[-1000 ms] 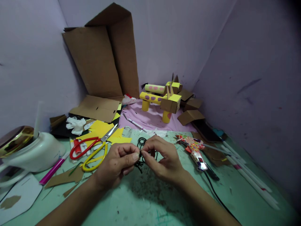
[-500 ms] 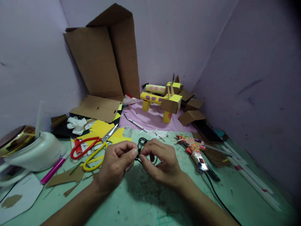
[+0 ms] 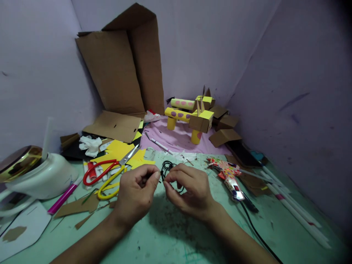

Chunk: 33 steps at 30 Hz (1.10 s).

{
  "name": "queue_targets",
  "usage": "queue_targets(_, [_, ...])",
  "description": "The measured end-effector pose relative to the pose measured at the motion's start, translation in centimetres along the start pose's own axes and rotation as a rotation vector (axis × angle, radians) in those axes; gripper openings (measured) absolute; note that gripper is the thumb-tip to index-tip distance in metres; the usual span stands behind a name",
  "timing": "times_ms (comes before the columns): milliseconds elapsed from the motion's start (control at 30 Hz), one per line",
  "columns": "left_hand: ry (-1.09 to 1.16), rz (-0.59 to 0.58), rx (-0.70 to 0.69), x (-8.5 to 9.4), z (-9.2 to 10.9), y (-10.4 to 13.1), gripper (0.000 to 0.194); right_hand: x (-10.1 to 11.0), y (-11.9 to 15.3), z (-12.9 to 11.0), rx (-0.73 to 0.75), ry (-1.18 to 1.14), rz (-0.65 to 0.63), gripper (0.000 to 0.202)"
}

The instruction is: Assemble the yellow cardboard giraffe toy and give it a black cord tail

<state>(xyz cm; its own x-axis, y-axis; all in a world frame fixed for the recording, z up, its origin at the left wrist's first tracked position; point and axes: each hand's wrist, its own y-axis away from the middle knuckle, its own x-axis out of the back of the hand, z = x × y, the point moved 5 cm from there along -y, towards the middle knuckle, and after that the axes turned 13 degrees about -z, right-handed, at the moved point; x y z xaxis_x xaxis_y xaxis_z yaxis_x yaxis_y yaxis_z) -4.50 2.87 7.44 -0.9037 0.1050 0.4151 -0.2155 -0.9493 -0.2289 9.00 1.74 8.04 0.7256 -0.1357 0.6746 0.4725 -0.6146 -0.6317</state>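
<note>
A looped bundle of thin black cord (image 3: 167, 167) hangs between my two hands above the green table. My right hand (image 3: 189, 189) pinches the cord with thumb and forefinger, its loops showing behind the fingers. Close by on the left, my left hand (image 3: 139, 192) has thumb and forefinger pressed together at the knot side of the bundle; what lies inside that pinch is hidden. Scissors (image 3: 110, 172) with one red and one yellow handle rest just left of my left hand. Beyond my hands stand two yellow tube-and-cardboard animals, the nearer animal (image 3: 178, 114) with purple spots.
A glue gun (image 3: 232, 179) with a black cable lies on the right, beside white sticks (image 3: 297, 212). Yellow paper (image 3: 118, 150), cardboard scraps (image 3: 77, 207) and a pink marker (image 3: 63, 198) spread left. A white teapot-like pot (image 3: 52, 176) stands far left; a big cardboard box (image 3: 112, 73) leans behind.
My left hand has drawn slightly left, opening a small gap between the two hands. My right hand stays on the cord. The view has shifted a little.
</note>
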Motion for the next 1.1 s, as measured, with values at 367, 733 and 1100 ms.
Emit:
queue_targets(367, [-0.344,-0.170,-0.246,-1.1,0.8,0.4,0.015,0.5,0.0,0.3,0.002,-0.008,-0.035,0.011])
queue_targets(733, [0.293,-0.275,0.023,-0.8,-0.4,-0.2,0.018,-0.1,0.0,1.5,-0.043,-0.219,-0.078,0.010])
queue_targets(1100, [-0.260,-0.017,-0.110,-0.6,0.3,0.4,0.016,-0.6,0.3,-0.3,0.042,0.179,-0.021,0.012])
